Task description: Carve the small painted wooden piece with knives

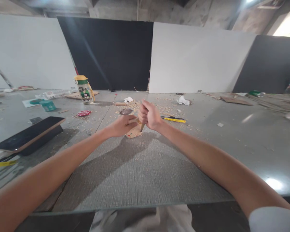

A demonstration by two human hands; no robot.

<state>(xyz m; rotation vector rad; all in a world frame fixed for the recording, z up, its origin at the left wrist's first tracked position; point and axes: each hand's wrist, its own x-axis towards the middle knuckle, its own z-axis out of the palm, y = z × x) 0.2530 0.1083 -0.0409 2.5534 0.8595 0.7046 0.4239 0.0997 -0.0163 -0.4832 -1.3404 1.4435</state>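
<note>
My right hand (150, 115) is closed in a fist, thumb up, around an upright carving tool (142, 128). Most of the tool is hidden in the fist; its narrow dark end points down at a small pale wooden piece (133, 133) with a red mark. Holding that piece down on the table from the left side is my left hand (123, 125), its fingers reaching over the top. Pale wood shavings (157, 108) lie scattered behind both hands. A yellow and black utility knife (173, 119) rests just right of my right hand.
A tablet or phone (31, 132) leans on a stand at the left. Behind it are a teal container (47, 105), a red round lid (83, 113) and a yellow-lidded bottle (84, 90). Crumpled tissue (183, 101) lies farther back. Black and white panels (106, 54) border the table (145, 180).
</note>
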